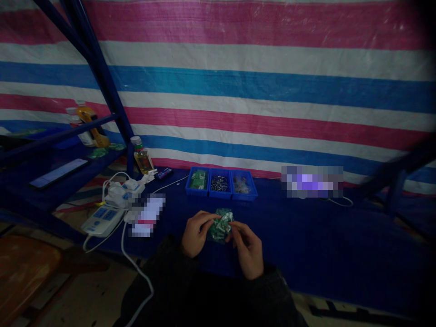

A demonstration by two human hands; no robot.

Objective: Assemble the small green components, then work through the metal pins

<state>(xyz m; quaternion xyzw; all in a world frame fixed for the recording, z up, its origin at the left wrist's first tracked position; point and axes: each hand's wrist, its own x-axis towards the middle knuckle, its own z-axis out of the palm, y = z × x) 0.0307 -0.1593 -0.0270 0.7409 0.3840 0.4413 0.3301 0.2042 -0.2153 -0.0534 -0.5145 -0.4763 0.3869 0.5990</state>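
Note:
Between my hands, above the blue table, is a clear plastic bag (221,227) with green and silvery contents too small to make out. My left hand (197,232) pinches its left edge between thumb and forefinger. On the opposite side, my right hand (248,249) grips the bag with thumb and fingers. Just beyond stand three joined blue bins. The left bin (197,192) contains green-and-white packets, the middle bin (220,195) small dark metal pieces, and the right bin (244,198) clear plastic bags or pieces.
A power strip (102,220) with white plugs and cables lies at the left, beside a blurred-out phone (148,217). Behind it stands a drink bottle (143,158). Another pixelated object (311,182) rests at the back right. A striped tarp (255,100) hangs behind the table (306,245).

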